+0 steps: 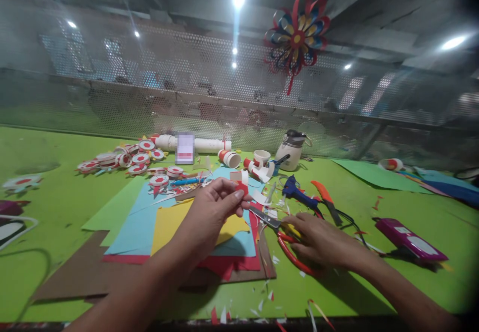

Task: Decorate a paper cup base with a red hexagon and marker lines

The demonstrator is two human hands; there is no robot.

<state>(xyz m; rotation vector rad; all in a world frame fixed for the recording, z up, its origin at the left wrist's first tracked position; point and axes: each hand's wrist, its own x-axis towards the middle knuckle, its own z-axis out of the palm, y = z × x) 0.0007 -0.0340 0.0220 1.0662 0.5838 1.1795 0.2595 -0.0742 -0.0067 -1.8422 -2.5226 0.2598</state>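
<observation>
My left hand (pixel 215 207) is raised over a stack of coloured paper sheets (pixel 168 222) and pinches a small red and white paper piece (pixel 240 182) between thumb and fingers. My right hand (pixel 318 239) rests on the green table (pixel 56 197) with its fingers curled over the red handles of a pair of scissors (pixel 279 232). The scissor blades point left toward the paper piece. Paper scraps lie around both hands.
Several red and white paper rosettes (pixel 127 160) lie at the back left by a white tube (pixel 202 145). Paper cups (pixel 245 161), a kettle-like jug (pixel 290 150), a blue glue gun (pixel 299 194), an orange cutter (pixel 325 197) and a purple phone (pixel 409 239) lie around. A paper pinwheel (pixel 297 37) hangs on the mesh wall.
</observation>
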